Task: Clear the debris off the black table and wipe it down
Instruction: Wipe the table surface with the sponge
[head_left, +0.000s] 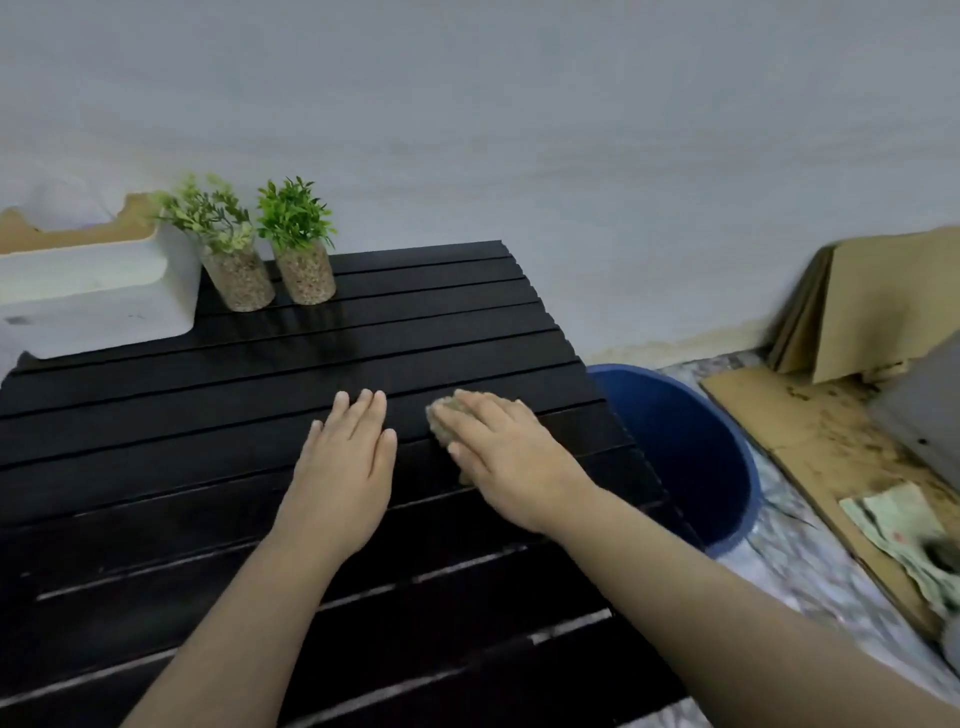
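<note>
The black slatted table (208, 395) fills the lower left of the head view. My left hand (345, 462) lies flat on the slats, palm down, fingers together, holding nothing. Just to its right, my right hand (506, 457) presses a greyish-tan cloth (441, 421) onto the table near the right edge; only the cloth's left rim shows from under the fingers. No loose debris is visible on the slats around the hands.
Two small potted plants (249, 249) (298, 244) stand at the table's far edge beside a white box (93, 291). A blue bucket (691, 447) sits on the floor against the table's right side. Cardboard sheets (862, 306) and crumpled paper (904, 535) lie at the right.
</note>
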